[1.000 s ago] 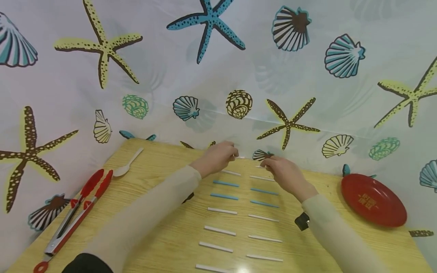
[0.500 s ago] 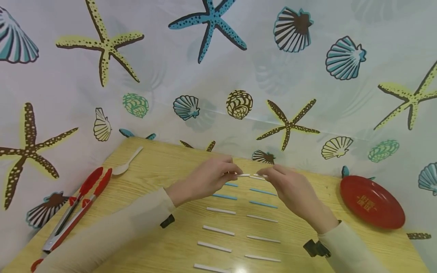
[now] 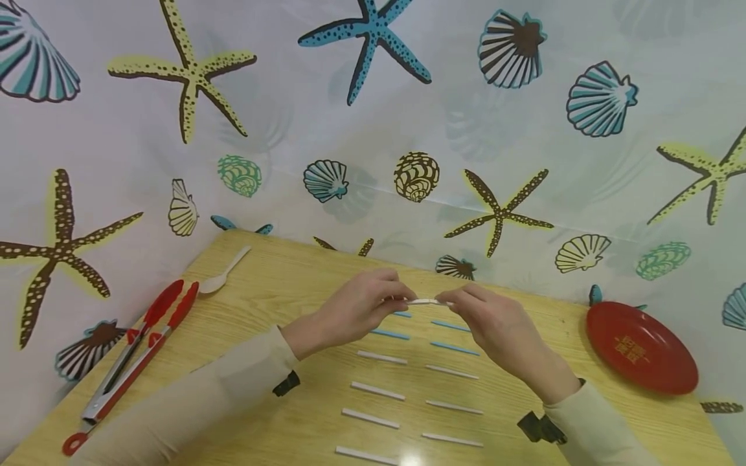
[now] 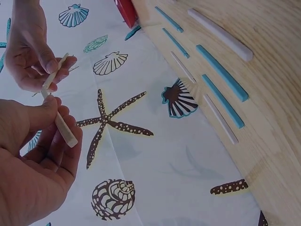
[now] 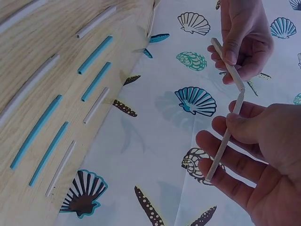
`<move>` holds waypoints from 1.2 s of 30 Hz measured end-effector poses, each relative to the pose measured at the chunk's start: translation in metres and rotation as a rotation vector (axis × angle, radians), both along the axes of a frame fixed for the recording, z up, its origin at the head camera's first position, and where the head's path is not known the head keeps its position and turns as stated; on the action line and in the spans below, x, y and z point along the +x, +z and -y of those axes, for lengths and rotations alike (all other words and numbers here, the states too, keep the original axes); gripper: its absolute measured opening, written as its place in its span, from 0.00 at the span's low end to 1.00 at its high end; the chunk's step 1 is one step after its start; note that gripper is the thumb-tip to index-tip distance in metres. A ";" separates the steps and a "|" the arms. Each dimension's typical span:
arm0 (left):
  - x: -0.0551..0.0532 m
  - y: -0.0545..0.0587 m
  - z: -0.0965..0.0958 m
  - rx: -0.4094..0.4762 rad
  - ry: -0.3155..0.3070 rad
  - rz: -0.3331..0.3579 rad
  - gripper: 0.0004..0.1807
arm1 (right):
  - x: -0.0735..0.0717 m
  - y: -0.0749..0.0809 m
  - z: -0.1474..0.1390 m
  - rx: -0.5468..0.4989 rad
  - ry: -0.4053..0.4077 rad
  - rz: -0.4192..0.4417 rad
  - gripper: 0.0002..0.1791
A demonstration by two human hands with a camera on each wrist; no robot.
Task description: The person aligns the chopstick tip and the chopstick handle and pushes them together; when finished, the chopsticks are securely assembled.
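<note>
In the head view my left hand [image 3: 361, 307] and right hand [image 3: 504, 330] face each other above the far part of the table. Thumb and fingers of the left hand pinch a thicker white stick [image 4: 65, 129]. The right hand pinches a thinner white stick [image 5: 221, 153] the same way. The inner ends of the two sticks meet at a slight angle between the fingertips. Below the hands, blue sticks [image 3: 454, 348] and white sticks [image 3: 381, 357] lie on the table in two columns, thicker pieces left and thinner ones right.
Red-tipped tongs [image 3: 140, 349] and a white spoon [image 3: 218, 281] lie at the left of the wooden table [image 3: 280, 278]. A red oval plate [image 3: 641, 349] stands at the right. A cloth printed with shells and starfish [image 3: 373, 129] hangs behind.
Both hands have picked up white sticks from the far end of the columns and drawn them nearer. The gap between the sticks has closed, and their ends now meet.
</note>
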State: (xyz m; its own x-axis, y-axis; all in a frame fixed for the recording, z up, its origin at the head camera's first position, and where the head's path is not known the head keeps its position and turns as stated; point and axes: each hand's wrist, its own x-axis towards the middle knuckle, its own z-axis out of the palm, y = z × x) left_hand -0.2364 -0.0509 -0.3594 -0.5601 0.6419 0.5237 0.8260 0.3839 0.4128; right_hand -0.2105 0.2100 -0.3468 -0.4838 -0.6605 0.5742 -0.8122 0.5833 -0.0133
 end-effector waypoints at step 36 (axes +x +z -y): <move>0.008 -0.012 -0.006 -0.044 -0.022 -0.483 0.11 | 0.007 -0.009 0.021 -0.027 0.066 -0.067 0.07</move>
